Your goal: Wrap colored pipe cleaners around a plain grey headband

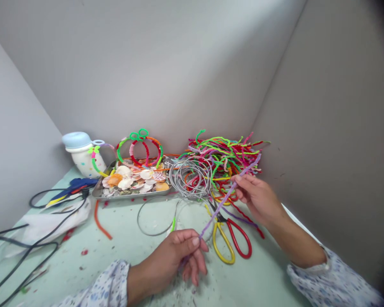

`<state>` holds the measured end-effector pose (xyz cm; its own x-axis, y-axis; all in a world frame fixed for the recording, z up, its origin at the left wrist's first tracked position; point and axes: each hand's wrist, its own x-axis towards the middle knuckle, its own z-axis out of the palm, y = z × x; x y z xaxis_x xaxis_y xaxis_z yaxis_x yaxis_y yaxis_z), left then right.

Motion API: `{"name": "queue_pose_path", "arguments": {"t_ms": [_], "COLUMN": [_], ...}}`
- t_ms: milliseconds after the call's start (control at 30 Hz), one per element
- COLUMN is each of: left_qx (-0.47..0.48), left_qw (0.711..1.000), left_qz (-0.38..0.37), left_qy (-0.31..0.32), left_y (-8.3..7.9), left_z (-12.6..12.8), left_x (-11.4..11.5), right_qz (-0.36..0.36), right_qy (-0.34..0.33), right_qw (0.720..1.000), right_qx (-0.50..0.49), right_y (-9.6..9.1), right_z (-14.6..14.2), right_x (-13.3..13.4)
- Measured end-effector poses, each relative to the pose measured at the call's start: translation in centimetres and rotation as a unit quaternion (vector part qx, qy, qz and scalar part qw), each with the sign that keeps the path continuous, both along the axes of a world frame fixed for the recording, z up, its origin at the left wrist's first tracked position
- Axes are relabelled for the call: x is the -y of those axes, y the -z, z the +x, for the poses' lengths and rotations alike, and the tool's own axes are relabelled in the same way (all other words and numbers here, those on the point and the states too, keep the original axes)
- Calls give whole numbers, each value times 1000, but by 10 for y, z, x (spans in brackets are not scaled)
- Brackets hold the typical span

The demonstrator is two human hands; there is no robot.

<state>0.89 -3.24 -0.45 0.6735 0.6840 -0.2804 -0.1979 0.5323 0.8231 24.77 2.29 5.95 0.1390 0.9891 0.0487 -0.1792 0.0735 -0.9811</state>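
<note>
A purple pipe cleaner (222, 201) is stretched diagonally between my two hands above the table. My left hand (179, 253) pinches its lower end between thumb and fingers. Higher up and to the right, my right hand (254, 194) grips it between thumb and forefinger, with its tip sticking out beyond. Below the pipe cleaner lie scissors (240, 238) with one red and one yellow handle; their blades are partly hidden. A coil of grey wire (190, 177) rests behind my hands, and a thin wire loop (153, 233) lies by my left hand.
A heap of colourful pipe cleaners (224, 153) sits at the back right. Left of it stands a metal tray (137, 195) of seashells (125, 183), with wrapped rings (141, 147) on it. A white bottle (85, 160), blue-handled pliers (78, 185) and black cable (28, 245) occupy the left side.
</note>
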Motion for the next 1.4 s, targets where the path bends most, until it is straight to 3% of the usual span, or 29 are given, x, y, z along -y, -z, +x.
{"name": "queue_pose_path", "arguments": {"t_ms": [167,433,967,1300,1400], "left_qx": [4,39,7,-14,-15], "left_qw": [1000,998,1000,1000,999], "left_qz": [6,-30,-17,14,24], "left_qy": [-1,-36,-17,-14,-47], "left_y": [-2,-4,-8,-5,-10], "left_z": [0,-1,-2,-2,-2], "left_x": [1,-1,0,-2,-4], "right_qz": [-1,-1,14,6,9], "right_qy": [4,-7,52,53,38], "right_qw": [997,999,998,996,995], "right_qx": [-73,-37,-38,-69,-90], "right_y": [1,0,-13,10,14], "right_z": [0,14,28,32,19], "right_x": [0,-6,-10,-22,-17]}}
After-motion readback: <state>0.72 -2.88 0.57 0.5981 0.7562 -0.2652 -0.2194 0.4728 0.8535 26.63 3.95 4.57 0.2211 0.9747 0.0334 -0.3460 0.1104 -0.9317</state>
